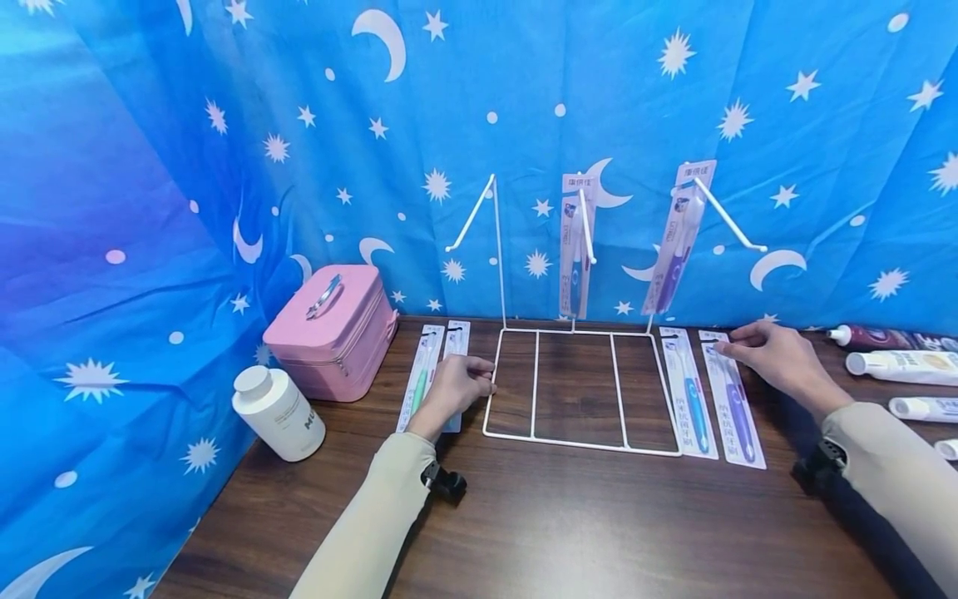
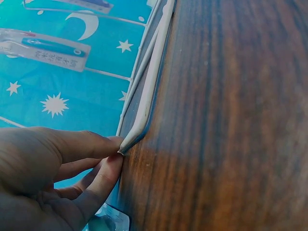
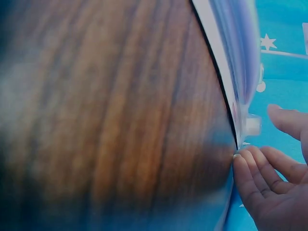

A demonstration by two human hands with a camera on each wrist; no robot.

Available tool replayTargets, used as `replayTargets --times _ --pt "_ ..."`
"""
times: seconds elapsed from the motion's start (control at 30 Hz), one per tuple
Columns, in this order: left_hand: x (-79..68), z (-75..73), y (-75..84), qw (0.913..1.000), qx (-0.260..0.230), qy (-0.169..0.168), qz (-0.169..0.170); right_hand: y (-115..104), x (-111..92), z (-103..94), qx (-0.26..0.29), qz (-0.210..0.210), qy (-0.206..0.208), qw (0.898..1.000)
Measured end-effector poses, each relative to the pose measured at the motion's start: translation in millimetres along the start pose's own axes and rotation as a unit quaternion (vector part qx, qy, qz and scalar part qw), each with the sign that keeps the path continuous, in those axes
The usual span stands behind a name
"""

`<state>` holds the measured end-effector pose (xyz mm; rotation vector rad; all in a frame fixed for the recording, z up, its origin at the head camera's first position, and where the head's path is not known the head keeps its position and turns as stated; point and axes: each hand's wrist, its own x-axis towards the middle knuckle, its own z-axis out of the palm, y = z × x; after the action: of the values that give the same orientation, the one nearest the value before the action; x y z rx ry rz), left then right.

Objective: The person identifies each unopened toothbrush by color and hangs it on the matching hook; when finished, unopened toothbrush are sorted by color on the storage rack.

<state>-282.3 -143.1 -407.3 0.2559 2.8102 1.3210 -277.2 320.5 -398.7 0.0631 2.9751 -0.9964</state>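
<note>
White wire rack, 1 unit, its base flat on the dark wood worktop, with 3 hooks upright at the back. Left hook: bare. Middle hook: carried 1 packaged blue toothbrush. Right hook: carried 1 packaged purple toothbrush, hung at a tilt. Lying left of the base: 1 green toothbrush packet and 1 further packet, partly covered, its handle colour not visible. Lying right of the base: 1 light-blue toothbrush packet and, just beside it, 1 violet toothbrush packet. Hands, 2: the left hand pinched the left side of the rack's base between its fingertips; the right hand was at the top end of the violet packet, fingers bunched at its edge and thumb spread away from them; whether any fingertip was under the card could not be told. Sundries: 1 pink case, 1 white bottle, several tubes at far right. Step in hand, as judged: picking up the violet packet for hanging while the rack was steadied. The next move seemed to call for bringing the thumb down to grip the card's top, lifting it, and lining its hanging hole up with a hook's tip.
</note>
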Motion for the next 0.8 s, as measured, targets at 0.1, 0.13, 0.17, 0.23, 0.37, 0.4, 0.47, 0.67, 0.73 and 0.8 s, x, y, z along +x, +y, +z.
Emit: replayTargets --times 0.1,0.13,0.17,0.23,0.37,0.4,0.47,0.67,0.73,0.8 --pt "0.6 0.4 0.0 1.0 -0.002 0.001 -0.002 1.5 2.1 0.2 -0.007 0.004 -0.006 1.0" --pt "0.9 0.4 0.1 1.0 -0.004 0.002 -0.002 2.0 3.1 0.0 -0.008 0.004 -0.008 1.0" --pt "1.3 0.3 0.2 1.0 -0.004 0.002 -0.002 2.2 4.0 -0.2 -0.009 0.004 -0.009 1.0" --pt "1.9 0.2 0.3 1.0 -0.007 0.004 -0.002 2.6 5.6 -0.8 -0.012 0.004 -0.01 1.0" --pt "2.8 0.0 0.5 1.0 -0.005 0.008 -0.003 2.3 7.1 -1.7 -0.017 0.006 -0.012 1.0" --pt "2.9 0.1 0.5 0.9999 -0.005 0.008 -0.004 1.9 7.0 -1.9 -0.018 0.006 -0.013 1.0" --pt "2.9 0.3 0.6 0.9999 -0.005 0.01 -0.004 1.6 7.1 -2.1 -0.02 0.003 -0.017 1.0" --pt "2.1 1.0 0.3 0.9999 -0.01 0.008 -0.006 -0.2 6.9 -1.6 -0.027 0.001 -0.02 0.999" --pt "1.7 1.1 0.1 0.9999 -0.009 0.007 -0.004 -1.9 6.0 -1.5 -0.027 0.004 -0.015 1.0" --pt "1.1 1.2 -0.2 0.9999 -0.01 0.006 -0.006 -3.8 4.2 -1.9 -0.024 0.01 -0.013 1.0"
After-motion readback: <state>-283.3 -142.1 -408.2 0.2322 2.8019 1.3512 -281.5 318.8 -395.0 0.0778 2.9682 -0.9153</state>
